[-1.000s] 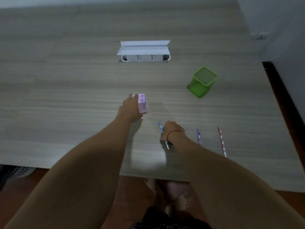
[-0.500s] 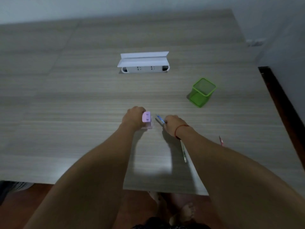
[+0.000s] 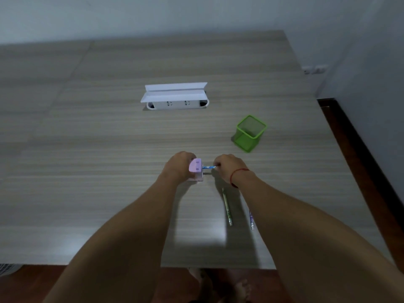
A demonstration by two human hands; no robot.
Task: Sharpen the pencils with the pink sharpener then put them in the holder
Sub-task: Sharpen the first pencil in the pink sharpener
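Fig.: L hand (image 3: 178, 165) gripped pink sharpener (image 3: 195, 166); R hand (image 3: 229, 166), at its 3 o'clock, pinched pencil (image 3: 208, 167), prob. light, stiff, best held near tip.

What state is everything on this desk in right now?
Pink plastic sharpener: gripped by left hand.
Blue patterned pencil: pinched by right hand, one end in sharpener.
Green mesh holder: upright, no pencils inside.
Green pencil: lying loose.
Purple pencil: lying loose.
White socket box: lid open.
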